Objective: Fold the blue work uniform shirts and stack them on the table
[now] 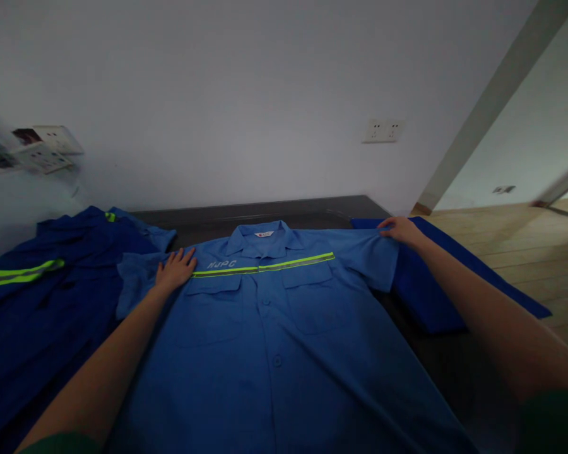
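Note:
A blue short-sleeved work shirt [274,315] lies spread front side up, its collar toward the wall. A yellow-green and grey reflective stripe crosses the chest, with white letters above it on the left. My left hand [176,270] rests flat on the shirt near the left sleeve, fingers stretched out. At the upper edge of the right sleeve, my right hand [400,230] pinches the cloth between thumb and fingers. The lower end of the shirt runs out of view.
Darker blue work clothes [76,302] with reflective stripes are heaped at the left. A blue flat piece [428,296] lies under the right sleeve. The dark table [322,210] meets a wall with sockets [383,130]. Wooden floor [515,243] shows at the right.

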`<action>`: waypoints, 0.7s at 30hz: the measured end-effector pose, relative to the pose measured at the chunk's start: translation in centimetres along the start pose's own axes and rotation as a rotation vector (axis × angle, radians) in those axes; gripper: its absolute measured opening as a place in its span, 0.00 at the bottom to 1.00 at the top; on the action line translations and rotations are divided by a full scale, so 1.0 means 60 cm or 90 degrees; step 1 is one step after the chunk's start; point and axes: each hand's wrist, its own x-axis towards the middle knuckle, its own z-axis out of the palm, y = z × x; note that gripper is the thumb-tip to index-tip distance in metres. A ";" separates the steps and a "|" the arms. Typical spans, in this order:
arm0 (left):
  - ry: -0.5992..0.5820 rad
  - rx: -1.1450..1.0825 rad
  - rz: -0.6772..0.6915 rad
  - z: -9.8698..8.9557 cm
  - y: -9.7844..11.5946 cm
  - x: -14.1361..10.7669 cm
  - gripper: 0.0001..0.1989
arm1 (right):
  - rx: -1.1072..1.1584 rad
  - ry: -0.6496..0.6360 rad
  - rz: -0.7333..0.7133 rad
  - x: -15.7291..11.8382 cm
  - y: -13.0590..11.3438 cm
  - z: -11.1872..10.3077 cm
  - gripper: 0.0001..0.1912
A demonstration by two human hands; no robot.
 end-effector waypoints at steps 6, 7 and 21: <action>0.026 -0.022 -0.002 -0.005 0.006 -0.005 0.28 | -0.100 0.007 0.001 -0.027 -0.012 0.026 0.14; 0.039 -0.026 0.002 -0.008 0.009 -0.010 0.28 | -0.125 0.021 -0.014 -0.032 -0.020 0.030 0.15; 0.147 0.031 0.195 -0.035 -0.019 -0.173 0.25 | 0.019 -0.084 0.042 -0.209 -0.024 0.001 0.22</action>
